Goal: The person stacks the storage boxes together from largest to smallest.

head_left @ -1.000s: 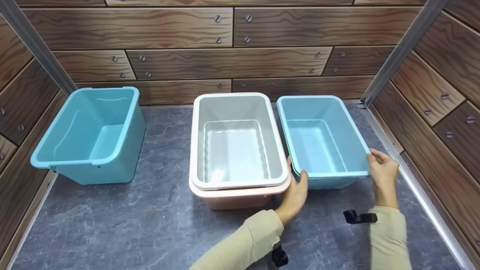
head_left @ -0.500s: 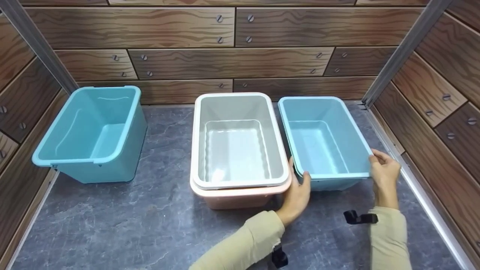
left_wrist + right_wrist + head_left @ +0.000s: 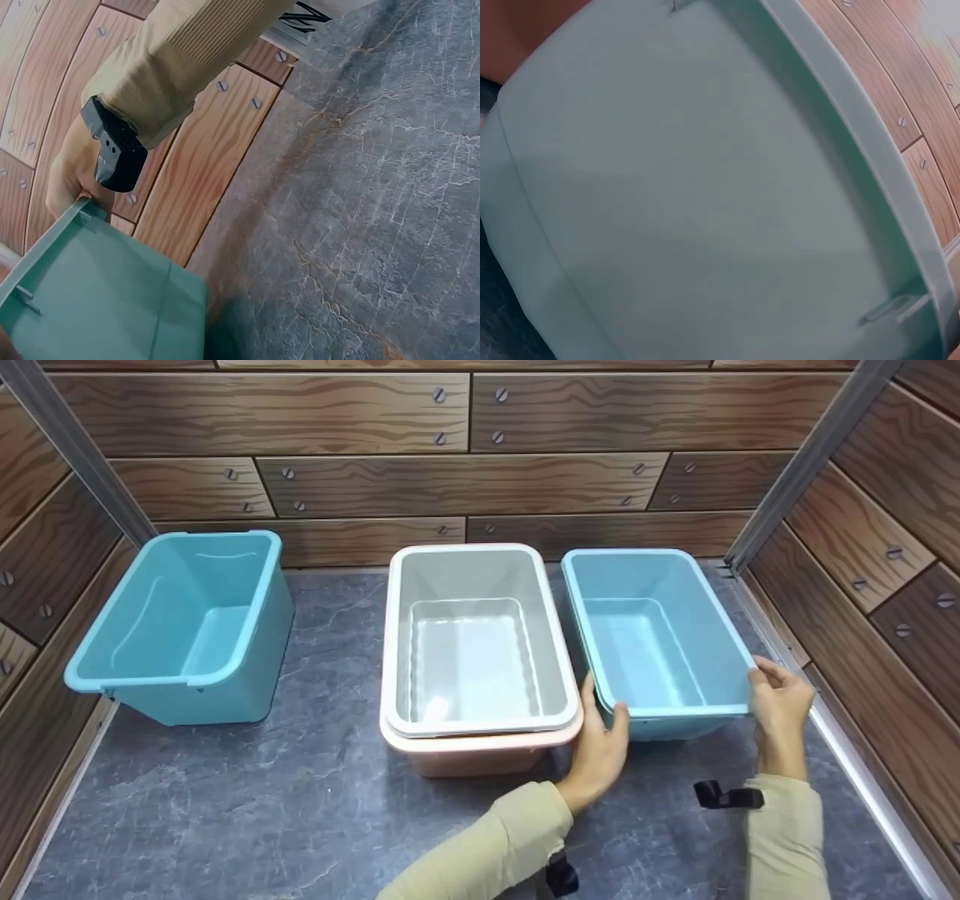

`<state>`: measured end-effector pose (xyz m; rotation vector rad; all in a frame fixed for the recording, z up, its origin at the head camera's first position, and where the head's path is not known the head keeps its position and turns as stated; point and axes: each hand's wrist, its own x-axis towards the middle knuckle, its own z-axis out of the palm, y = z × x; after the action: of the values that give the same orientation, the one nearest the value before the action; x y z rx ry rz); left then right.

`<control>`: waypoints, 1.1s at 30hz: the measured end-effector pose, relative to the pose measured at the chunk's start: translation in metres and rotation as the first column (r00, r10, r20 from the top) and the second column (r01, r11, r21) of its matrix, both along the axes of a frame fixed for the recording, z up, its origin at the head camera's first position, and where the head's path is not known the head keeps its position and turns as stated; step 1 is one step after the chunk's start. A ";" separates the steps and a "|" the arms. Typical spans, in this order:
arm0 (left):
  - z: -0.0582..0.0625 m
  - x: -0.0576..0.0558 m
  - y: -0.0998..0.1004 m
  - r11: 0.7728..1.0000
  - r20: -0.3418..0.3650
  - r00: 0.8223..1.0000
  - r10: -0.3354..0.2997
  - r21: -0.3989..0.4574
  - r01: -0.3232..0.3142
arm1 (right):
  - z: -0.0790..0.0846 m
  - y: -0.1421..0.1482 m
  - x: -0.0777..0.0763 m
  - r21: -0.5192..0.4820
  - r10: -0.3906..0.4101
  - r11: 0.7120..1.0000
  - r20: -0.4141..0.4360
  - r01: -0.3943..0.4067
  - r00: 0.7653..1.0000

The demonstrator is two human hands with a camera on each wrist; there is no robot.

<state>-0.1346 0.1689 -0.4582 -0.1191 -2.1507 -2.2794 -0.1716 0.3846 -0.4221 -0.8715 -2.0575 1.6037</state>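
A light blue plastic bin (image 3: pixel 645 649) stands at the right, long side running away from me. My left hand (image 3: pixel 600 746) holds its near left corner, thumb at the front rim and fingers along the left side. At the near right corner my right hand (image 3: pixel 781 701) grips the rim. A second edge shows just under the bin's left rim. In the left wrist view, the right hand (image 3: pixel 79 169) is at the rim of the bin (image 3: pixel 112 292). The bin's outer wall (image 3: pixel 705 180) fills most of the right wrist view.
Left of the held bin, a white bin (image 3: pixel 472 660) sits nested in a pink bin (image 3: pixel 480 763), close by my left hand. Another blue bin (image 3: pixel 180 660) stands at the far left. Wood-patterned walls (image 3: pixel 450 487) enclose the grey marbled surface (image 3: pixel 300 810) at the back and sides.
The held blue bin has shifted slightly right, away from the white and pink bins, and both hands have moved with it. The other bins have stayed in place.
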 end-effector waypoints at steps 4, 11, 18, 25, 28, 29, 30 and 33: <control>0.002 0.002 0.001 1.000 -0.028 1.000 -0.013 -0.013 0.013 | 0.003 0.002 0.002 -0.002 -0.001 1.000 -0.020 0.001 1.000; 0.006 0.005 0.000 0.998 -0.095 0.995 -0.024 -0.064 0.018 | 0.010 0.003 0.008 -0.083 -0.015 0.996 -0.081 0.008 0.997; 0.015 0.008 -0.004 0.994 -0.091 0.992 -0.091 -0.076 0.084 | 0.017 0.004 0.013 -0.136 -0.042 0.990 -0.129 0.024 0.991; 0.021 0.011 -0.004 0.992 -0.149 0.986 -0.078 -0.112 0.061 | 0.024 0.006 0.016 -0.189 -0.058 0.982 -0.160 0.027 0.985; 0.024 0.012 -0.004 0.992 -0.168 0.983 -0.077 -0.111 0.059 | 0.026 0.006 0.017 -0.196 -0.062 0.980 -0.163 0.029 0.985; 0.025 0.012 -0.005 0.992 -0.167 0.983 -0.080 -0.109 0.062 | 0.027 0.006 0.018 -0.199 -0.061 0.980 -0.164 0.028 0.985; 0.026 0.012 -0.005 0.992 -0.170 0.982 -0.081 -0.110 0.063 | 0.028 0.006 0.018 -0.200 -0.059 0.979 -0.164 0.025 0.985; 0.028 0.012 -0.006 0.992 -0.159 0.983 -0.094 -0.100 0.079 | 0.030 0.006 0.019 -0.212 -0.062 0.977 -0.170 0.025 0.983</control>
<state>-0.1224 0.1628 -0.4303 -0.3939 -2.2076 -2.1262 -0.1522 0.3903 -0.3917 -0.8048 -1.7614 1.8276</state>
